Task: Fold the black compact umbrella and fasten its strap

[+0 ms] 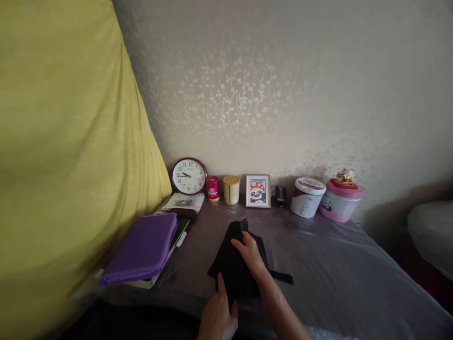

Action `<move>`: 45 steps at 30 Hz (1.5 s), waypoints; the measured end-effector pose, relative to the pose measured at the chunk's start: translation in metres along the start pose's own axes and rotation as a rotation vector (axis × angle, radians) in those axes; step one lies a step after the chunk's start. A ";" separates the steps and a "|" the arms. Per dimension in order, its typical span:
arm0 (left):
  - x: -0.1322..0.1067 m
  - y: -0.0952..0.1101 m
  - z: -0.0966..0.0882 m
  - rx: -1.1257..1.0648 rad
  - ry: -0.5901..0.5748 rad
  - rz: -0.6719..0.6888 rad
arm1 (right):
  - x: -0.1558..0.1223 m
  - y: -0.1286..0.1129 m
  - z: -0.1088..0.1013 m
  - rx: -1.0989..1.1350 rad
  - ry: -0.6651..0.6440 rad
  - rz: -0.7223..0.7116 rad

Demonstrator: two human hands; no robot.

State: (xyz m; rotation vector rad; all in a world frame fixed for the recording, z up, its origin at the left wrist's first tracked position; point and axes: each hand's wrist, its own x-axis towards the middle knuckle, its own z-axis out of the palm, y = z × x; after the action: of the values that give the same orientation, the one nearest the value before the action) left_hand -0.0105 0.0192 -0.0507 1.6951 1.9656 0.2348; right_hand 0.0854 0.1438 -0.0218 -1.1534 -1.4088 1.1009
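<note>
A black cloth [233, 264] lies on the grey covered table [336, 269] in front of me. My right hand [250, 252] rests flat on top of the cloth, fingers stretched toward its upper left part. My left hand [217, 316] is at the cloth's near edge, with thumb and fingers apart and touching the fabric. A narrow black strip [281, 276] of the cloth sticks out to the right from under my right wrist.
A purple zip case [143, 250] lies on papers at the left beside a yellow curtain [63, 156]. Along the wall stand a round clock [189, 176], a red tin [213, 188], a gold tin [231, 189], a framed picture [258, 191], a white tub [307, 197] and a pink tub [340, 198].
</note>
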 end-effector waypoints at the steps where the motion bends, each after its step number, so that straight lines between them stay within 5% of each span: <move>1: 0.001 0.000 0.000 -0.008 -0.004 0.000 | 0.003 0.002 0.006 -0.068 0.007 0.001; 8: 0.002 -0.001 -0.001 -0.030 -0.020 0.016 | 0.004 0.000 0.026 -0.647 -0.069 0.035; 13: -0.003 -0.007 -0.001 -0.067 -0.013 0.019 | -0.001 -0.008 0.027 -0.827 -0.117 0.028; 20: -0.014 -0.005 -0.011 -0.023 -0.040 0.134 | -0.007 -0.012 0.026 -0.756 -0.215 -0.043; 31: 0.005 0.000 -0.007 0.078 -0.051 0.060 | -0.040 -0.018 0.011 -0.667 -0.486 -0.385; 36: 0.004 0.004 -0.009 0.063 -0.077 0.013 | -0.054 -0.007 -0.009 -0.593 -0.393 -0.589; 45: 0.008 0.005 -0.005 0.051 -0.073 -0.064 | 0.018 0.026 -0.013 -0.814 -0.270 -0.585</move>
State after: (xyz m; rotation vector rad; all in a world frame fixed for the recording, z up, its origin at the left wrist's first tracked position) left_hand -0.0095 0.0294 -0.0462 1.6463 1.9837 0.0990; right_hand 0.1001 0.1664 -0.0434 -1.0147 -2.3316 0.2481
